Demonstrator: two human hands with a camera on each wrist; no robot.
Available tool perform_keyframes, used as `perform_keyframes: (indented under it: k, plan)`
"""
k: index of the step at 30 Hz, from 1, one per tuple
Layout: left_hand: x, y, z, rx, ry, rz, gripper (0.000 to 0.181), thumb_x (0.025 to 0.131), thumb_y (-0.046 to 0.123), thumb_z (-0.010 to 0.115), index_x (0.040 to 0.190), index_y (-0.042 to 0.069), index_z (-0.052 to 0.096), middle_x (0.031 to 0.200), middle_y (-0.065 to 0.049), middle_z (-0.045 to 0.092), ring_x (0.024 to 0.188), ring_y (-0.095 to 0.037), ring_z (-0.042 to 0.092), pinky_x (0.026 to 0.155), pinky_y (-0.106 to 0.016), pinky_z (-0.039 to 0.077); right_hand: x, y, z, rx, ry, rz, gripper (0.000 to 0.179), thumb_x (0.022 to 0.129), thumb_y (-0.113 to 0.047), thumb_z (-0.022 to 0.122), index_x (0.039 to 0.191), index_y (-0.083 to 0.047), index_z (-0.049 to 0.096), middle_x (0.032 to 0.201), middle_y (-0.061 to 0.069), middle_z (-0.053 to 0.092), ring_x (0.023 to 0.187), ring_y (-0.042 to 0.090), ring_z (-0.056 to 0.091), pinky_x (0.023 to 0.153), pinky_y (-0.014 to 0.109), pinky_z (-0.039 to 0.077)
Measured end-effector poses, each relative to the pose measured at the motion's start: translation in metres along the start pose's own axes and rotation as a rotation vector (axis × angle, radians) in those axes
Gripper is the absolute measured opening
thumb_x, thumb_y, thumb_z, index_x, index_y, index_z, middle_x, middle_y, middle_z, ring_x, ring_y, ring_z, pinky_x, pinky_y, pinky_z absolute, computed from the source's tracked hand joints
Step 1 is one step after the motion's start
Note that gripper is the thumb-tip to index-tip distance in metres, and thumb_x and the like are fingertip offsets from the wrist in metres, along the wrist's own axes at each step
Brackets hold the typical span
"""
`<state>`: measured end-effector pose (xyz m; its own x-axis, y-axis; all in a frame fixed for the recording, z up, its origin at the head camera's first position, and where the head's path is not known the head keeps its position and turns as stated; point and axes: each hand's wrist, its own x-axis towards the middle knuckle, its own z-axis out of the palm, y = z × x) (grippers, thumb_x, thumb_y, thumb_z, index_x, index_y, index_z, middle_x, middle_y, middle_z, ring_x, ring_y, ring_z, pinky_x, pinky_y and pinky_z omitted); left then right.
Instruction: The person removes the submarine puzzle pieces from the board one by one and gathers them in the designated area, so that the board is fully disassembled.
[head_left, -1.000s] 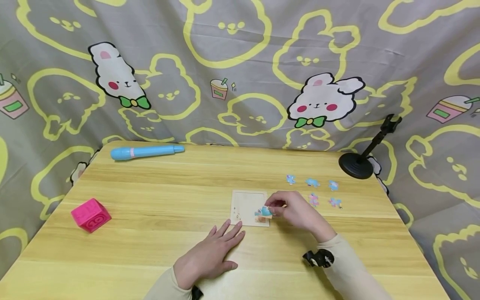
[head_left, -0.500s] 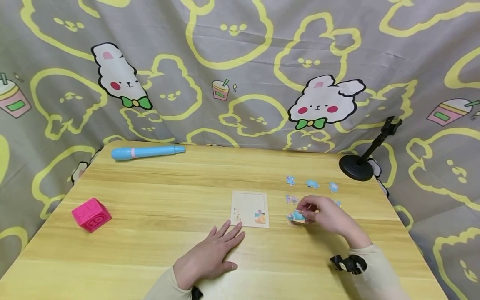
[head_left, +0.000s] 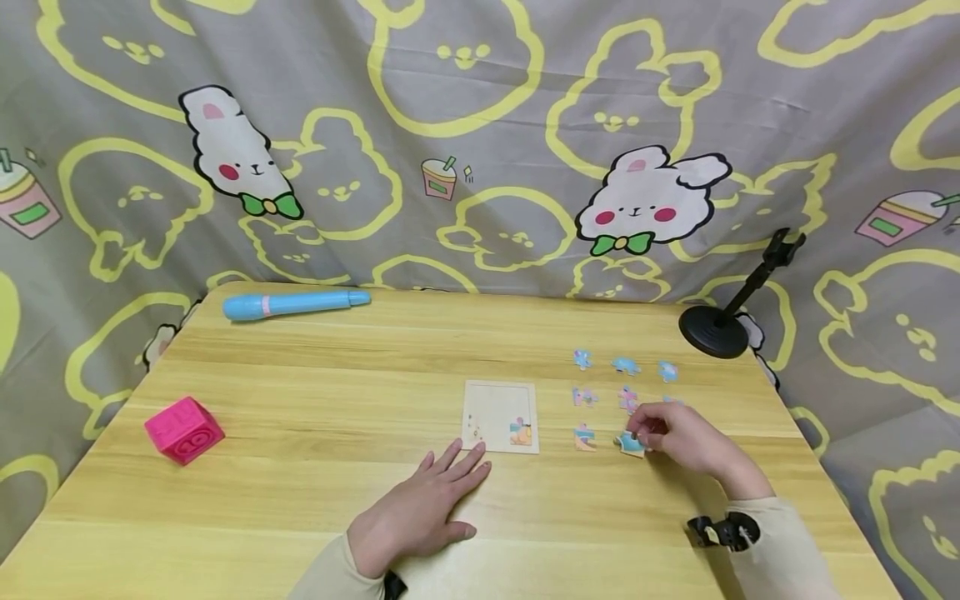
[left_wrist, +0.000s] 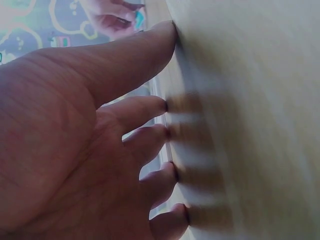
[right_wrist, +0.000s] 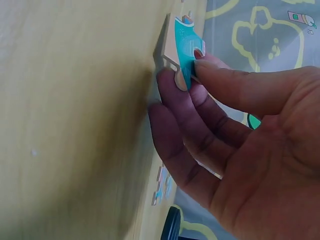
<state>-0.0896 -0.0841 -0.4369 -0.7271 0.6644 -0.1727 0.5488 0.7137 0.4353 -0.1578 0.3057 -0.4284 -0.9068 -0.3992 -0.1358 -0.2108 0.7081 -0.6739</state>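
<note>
My right hand [head_left: 686,437] pinches a teal and tan jigsaw piece [head_left: 632,444] between thumb and fingers, low over the table on the right. In the right wrist view the wooden jigsaw piece [right_wrist: 185,47] is tilted, with the thumb on its printed side. At the table's middle lies a pale wooden puzzle frame [head_left: 491,408] with one orange and purple piece [head_left: 520,432] in its lower right corner. Palm down, my left hand [head_left: 420,512] rests with spread fingers, its fingertips at the frame's lower left edge. In the left wrist view the fingers [left_wrist: 145,112] look nearly straight.
Loose jigsaw pieces [head_left: 625,366] lie in rows right of the frame, one [head_left: 585,437] beside the held piece. A black stand [head_left: 712,331] is at the back right. A blue toy microphone [head_left: 296,304] lies back left, a pink cube [head_left: 183,430] at left.
The right hand has carried the teal piece rightward from above the frame to the loose pieces, uncovering the piece in the frame's corner. The left hand stays in place.
</note>
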Motion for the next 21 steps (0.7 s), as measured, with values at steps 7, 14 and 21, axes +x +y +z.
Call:
perform_keyframes:
  k: [7, 14, 21]
  plan:
    - [0.0, 0.0, 0.0, -0.007, 0.001, 0.003, 0.074, 0.089, 0.032, 0.072, 0.151, 0.011, 0.04, 0.161, -0.004, 0.023, 0.147, -0.032, 0.015, 0.112, -0.055, 0.023, 0.002, 0.004, 0.001, -0.021, 0.009, 0.03, 0.022, 0.088, 0.01, 0.056, 0.092, -0.008, 0.067, 0.078, 0.001, 0.056, 0.072, 0.016, 0.05, 0.062, 0.026, 0.042]
    - [0.001, 0.0, 0.0, -0.014, 0.004, 0.003, 0.074, 0.089, 0.032, 0.072, 0.151, 0.01, 0.04, 0.161, -0.004, 0.024, 0.147, -0.032, 0.015, 0.112, -0.056, 0.023, 0.001, 0.006, 0.0, -0.08, 0.022, 0.003, 0.013, 0.091, 0.003, 0.062, 0.097, -0.007, 0.068, 0.084, -0.001, 0.057, 0.076, 0.016, 0.051, 0.066, 0.03, 0.044]
    - [0.001, 0.001, 0.0, -0.014, 0.0, -0.002, 0.074, 0.088, 0.032, 0.073, 0.151, 0.01, 0.04, 0.161, -0.004, 0.024, 0.146, -0.032, 0.016, 0.112, -0.056, 0.023, 0.007, -0.011, 0.003, -0.112, 0.086, -0.007, 0.011, 0.094, -0.005, 0.063, 0.105, -0.004, 0.067, 0.089, -0.002, 0.06, 0.081, 0.015, 0.054, 0.07, 0.032, 0.047]
